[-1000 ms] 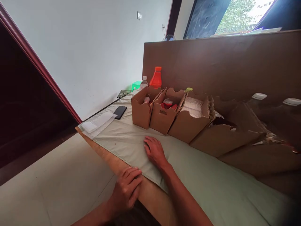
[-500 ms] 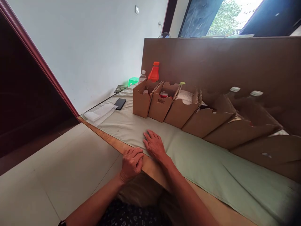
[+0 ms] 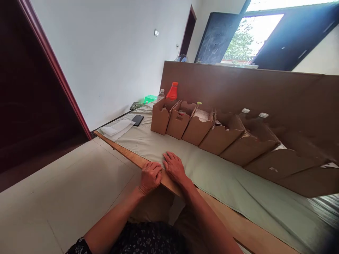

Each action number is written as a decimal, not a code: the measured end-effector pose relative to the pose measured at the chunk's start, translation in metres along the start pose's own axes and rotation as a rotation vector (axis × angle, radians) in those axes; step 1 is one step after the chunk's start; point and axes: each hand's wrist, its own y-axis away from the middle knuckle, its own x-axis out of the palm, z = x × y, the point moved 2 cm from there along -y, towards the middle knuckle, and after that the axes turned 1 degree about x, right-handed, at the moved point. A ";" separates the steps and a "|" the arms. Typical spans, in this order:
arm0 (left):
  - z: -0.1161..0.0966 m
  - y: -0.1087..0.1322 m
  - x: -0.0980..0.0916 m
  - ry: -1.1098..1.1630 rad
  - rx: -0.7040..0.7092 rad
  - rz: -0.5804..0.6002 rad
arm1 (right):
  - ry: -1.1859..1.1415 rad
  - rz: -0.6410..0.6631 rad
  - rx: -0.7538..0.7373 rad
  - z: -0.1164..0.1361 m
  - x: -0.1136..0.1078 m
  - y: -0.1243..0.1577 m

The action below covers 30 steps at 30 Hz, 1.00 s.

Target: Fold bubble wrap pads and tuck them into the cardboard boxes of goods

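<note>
My left hand (image 3: 151,176) is curled over the wooden edge (image 3: 129,156) of the table, its fingers folded together. Just to its right, my right hand (image 3: 174,167) lies palm down on the pale green cloth (image 3: 214,176), fingers stretched out, with nothing in it. Beyond the hands, several open cardboard boxes stand in a slanting row, from the left box (image 3: 159,121) to larger-looking ones at the right. A box (image 3: 179,126) with a printed label stands second from the left. What the boxes hold is mostly hidden.
A black phone (image 3: 138,120) lies beside white sheets (image 3: 118,127) at the table's far left. Behind the boxes are an orange-red bottle (image 3: 172,91), a clear bottle (image 3: 161,95) and a tall brown panel (image 3: 212,84). A green stool (image 3: 150,99) is near the wall.
The view has tilted up and shifted, showing more of the window and more boxes at the right. Both hands keep nearly the same places at the table edge.
</note>
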 end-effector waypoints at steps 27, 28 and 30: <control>0.138 0.069 -0.063 -0.140 -0.533 -0.149 | -0.049 0.007 -0.013 -0.014 0.001 0.008; 0.164 0.075 -0.061 -0.150 -0.626 -0.095 | -0.048 0.004 -0.020 -0.016 0.000 0.008; 0.209 0.077 -0.045 -0.148 -0.745 -0.003 | -0.053 -0.005 -0.052 -0.018 -0.005 0.003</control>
